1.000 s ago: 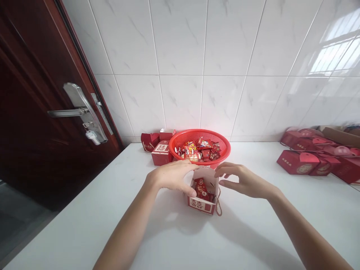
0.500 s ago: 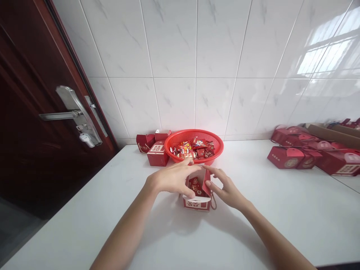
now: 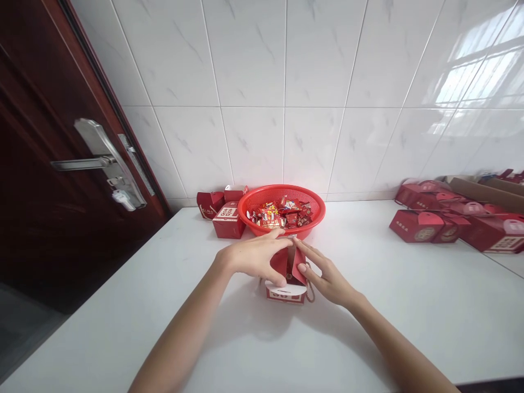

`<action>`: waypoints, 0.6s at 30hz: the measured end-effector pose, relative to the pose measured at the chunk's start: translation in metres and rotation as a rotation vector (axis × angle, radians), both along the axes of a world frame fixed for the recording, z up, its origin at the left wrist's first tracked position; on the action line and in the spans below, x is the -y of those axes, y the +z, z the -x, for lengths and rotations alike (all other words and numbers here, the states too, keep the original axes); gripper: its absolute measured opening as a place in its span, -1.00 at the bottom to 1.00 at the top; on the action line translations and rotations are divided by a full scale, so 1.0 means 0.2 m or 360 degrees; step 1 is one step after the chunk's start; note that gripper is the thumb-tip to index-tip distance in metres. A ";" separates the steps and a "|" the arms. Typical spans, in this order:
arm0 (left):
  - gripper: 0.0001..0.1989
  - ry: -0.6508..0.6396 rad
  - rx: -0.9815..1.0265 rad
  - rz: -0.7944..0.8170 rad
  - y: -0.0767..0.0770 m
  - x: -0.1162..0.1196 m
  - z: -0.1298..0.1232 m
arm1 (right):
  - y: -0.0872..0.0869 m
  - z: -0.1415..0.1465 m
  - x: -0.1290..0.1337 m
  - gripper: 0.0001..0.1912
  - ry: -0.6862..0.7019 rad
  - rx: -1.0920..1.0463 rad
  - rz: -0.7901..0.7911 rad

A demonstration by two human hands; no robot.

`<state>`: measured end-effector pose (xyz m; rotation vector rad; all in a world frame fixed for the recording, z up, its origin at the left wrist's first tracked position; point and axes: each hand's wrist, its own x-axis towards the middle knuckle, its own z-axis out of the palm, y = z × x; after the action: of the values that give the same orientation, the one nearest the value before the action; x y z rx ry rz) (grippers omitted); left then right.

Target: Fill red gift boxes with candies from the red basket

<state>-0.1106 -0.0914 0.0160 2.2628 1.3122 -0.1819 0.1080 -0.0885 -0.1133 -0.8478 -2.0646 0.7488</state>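
Observation:
A small red box (image 3: 285, 295) with a white-lined front flap stands on the white table, its top partly open and its inside dark. My left hand (image 3: 256, 258) grips its left side flap, thumb near the front flap and fingers toward the back. On the right, my right hand (image 3: 327, 275) holds the other side flap, which leans inward, between thumb and fingers. A twisted cord handle (image 3: 310, 289) hangs beside the box's right side. Right behind the box sits a red plastic basket (image 3: 315, 217) with wrapped candies (image 3: 270, 214) in it.
Several red boxes (image 3: 229, 221) stand left of the basket. More red boxes (image 3: 417, 226) and an open brown carton (image 3: 477, 194) lie at the right. A tiled wall (image 3: 254, 142) rises behind the table (image 3: 245, 349). A dark red door (image 3: 41, 109) is at the left.
Both side flaps of the box have been folded inward, so the contents are now mostly covered. My hands have stayed at its two sides.

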 end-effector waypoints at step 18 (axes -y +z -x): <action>0.07 0.0009 0.0088 0.0083 -0.03 -0.04 0.01 | -0.01 0.02 0.03 -0.51 -0.0016 0.0044 0.0121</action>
<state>-0.1132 -0.0837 0.0096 2.2045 1.2709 -0.1486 0.1032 -0.0939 -0.1157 -0.9149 -2.0660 0.8190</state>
